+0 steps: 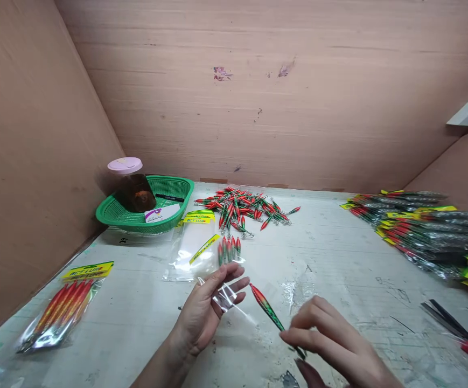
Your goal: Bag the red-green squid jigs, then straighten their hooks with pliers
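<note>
The left hand (206, 315) and right hand (336, 345) are bare and slim-fingered, the left forearm (164, 353) bare too.

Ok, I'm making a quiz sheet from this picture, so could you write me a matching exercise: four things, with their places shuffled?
1. jar with the pink lid
2. red-handled scissors
3. packet of orange-red lures
4. single red-and-green lure

A. lying on the table at the right
B. held in the right hand
C. inside the green basket
D. lying on the table at the left

Pairs: 1-C, 2-A, 3-D, 4-B
</note>
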`<state>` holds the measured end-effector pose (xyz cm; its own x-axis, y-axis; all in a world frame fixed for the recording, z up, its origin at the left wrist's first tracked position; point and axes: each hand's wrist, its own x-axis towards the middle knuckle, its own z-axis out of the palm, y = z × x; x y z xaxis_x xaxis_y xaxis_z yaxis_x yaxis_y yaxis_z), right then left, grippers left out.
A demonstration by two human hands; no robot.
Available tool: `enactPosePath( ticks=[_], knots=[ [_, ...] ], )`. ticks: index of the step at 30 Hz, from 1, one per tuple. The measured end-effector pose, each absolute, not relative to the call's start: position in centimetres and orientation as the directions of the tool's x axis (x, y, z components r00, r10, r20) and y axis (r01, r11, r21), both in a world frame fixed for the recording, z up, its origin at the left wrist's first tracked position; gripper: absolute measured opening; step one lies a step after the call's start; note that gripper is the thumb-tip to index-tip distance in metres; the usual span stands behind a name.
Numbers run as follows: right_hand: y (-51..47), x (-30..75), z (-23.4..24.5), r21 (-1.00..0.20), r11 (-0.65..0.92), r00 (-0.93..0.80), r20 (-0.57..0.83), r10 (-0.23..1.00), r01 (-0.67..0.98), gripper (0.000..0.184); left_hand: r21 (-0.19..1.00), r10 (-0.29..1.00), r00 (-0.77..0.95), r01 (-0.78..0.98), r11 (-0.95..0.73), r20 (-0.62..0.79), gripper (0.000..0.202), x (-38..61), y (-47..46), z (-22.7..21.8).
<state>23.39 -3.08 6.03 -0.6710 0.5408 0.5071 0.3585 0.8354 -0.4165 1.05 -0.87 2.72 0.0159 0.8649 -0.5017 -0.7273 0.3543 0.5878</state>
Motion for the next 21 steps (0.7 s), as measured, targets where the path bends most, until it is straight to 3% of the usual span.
enactPosePath(
  ticks=[8, 12, 18, 21],
  knots=[
    [-1.8, 20.7, 4.9, -0.130, 0.837, -0.601, 0.638, 0.481, 0.532, 0.025, 0.560, 0.859, 0.249, -0.671, 0.487, -0.448, 0.028, 1.4, -1.6, 2.6],
    [-2.1, 19.7, 3.8, -0.146, 0.797, -0.507, 0.701, 0.501, 0.586, 0.018, 0.547, 0.864, 0.304, -0.677, 0.493, -0.401, 0.044, 1.7, -1.9, 2.3],
    [-2.3, 18.7, 3.2, -0.107, 0.805, -0.467, 0.767, 0.440, 0.583, 0.021, 0.554, 0.882, 0.313, -0.690, 0.465, -0.351, 0.038, 2.4, -2.2, 2.3],
    [-2.2, 18.4, 3.1, -0.143, 0.789, -0.394, 0.804, 0.445, 0.598, 0.020, 0.535, 0.908, 0.303, -0.735, 0.416, -0.290, 0.038, 2.7, -2.2, 2.1]
  ],
)
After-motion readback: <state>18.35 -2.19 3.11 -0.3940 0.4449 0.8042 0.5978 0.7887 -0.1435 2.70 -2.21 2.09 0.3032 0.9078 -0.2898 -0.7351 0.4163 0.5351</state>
